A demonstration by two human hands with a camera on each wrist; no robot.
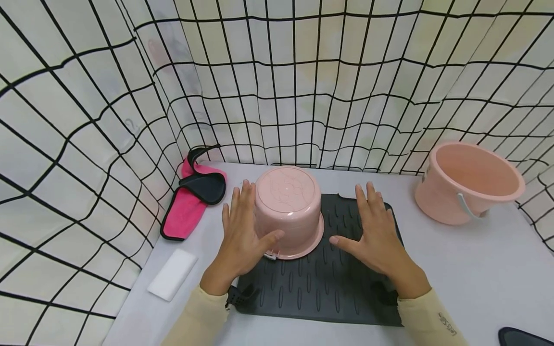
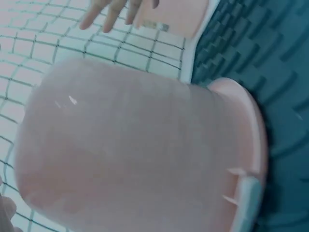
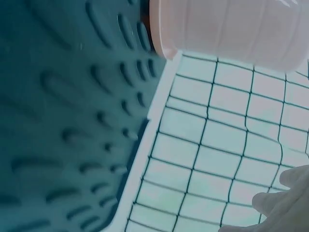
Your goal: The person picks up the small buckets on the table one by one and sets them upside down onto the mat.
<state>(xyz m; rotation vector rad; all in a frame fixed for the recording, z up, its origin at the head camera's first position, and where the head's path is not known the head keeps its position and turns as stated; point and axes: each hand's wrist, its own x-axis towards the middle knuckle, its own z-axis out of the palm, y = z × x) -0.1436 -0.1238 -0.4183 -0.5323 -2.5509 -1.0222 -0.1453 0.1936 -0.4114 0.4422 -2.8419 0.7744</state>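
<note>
A pink bucket (image 1: 287, 206) stands upside down on a dark ribbed mat (image 1: 303, 293), its base facing up and its rim on the mat. In the left wrist view the bucket's wall (image 2: 125, 145) fills the middle. My left hand (image 1: 243, 235) is at the bucket's left side, fingers straight and thumb in front of it; whether it touches cannot be told. Over the right part of the mat, apart from the bucket, my right hand (image 1: 375, 235) is held with fingers spread and nothing in it.
A second pink bucket (image 1: 454, 202) with a pale handle stands upright at the right. To the left lie a pink and black cloth item (image 1: 190, 211) and a white block (image 1: 173, 275). Black netting (image 1: 294, 96) hangs behind and at the sides. A dark edge (image 1: 523, 337) shows bottom right.
</note>
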